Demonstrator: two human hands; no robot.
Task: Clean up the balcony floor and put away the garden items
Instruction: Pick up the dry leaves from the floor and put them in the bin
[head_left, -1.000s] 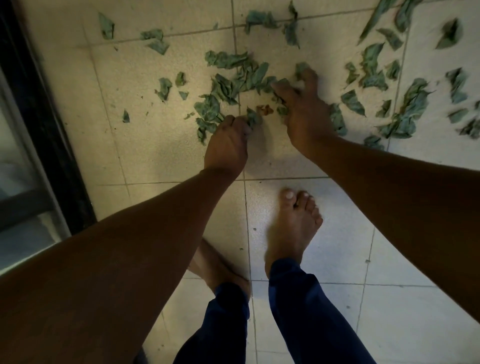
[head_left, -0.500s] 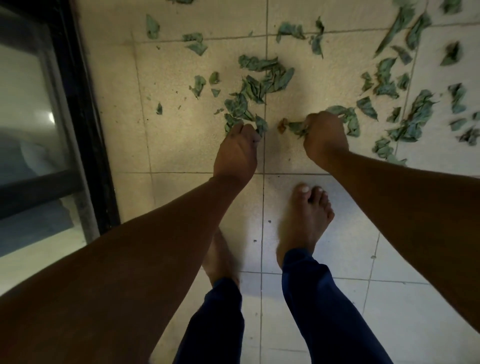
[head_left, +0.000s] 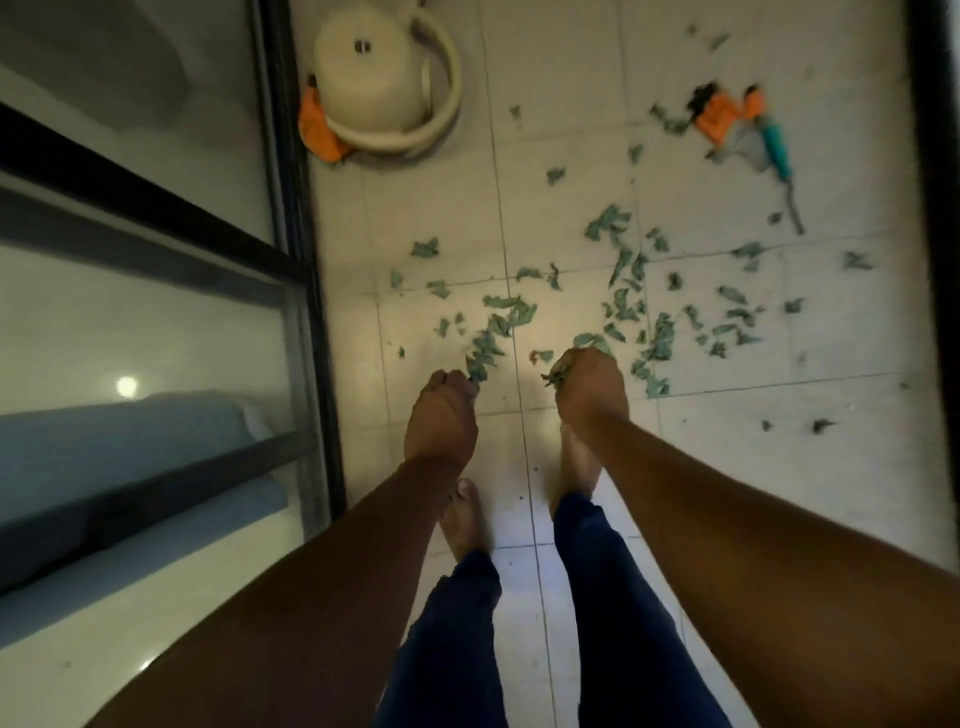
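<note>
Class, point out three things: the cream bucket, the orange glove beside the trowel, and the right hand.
cream bucket (head_left: 374, 78), head view, upturned base.
orange glove (head_left: 719, 117), head view, palm.
right hand (head_left: 589, 387), head view, back of fist.

Your right hand (head_left: 589, 387) hides most of the leaves (head_left: 555, 378) it grips; your left hand (head_left: 441, 415) covers its own fingertips. Motion blur smears the orange-and-teal garden tools (head_left: 740, 127); exact type unclear. Upturned cream pot (head_left: 371, 78) covers part of an orange item (head_left: 317, 130).
</note>
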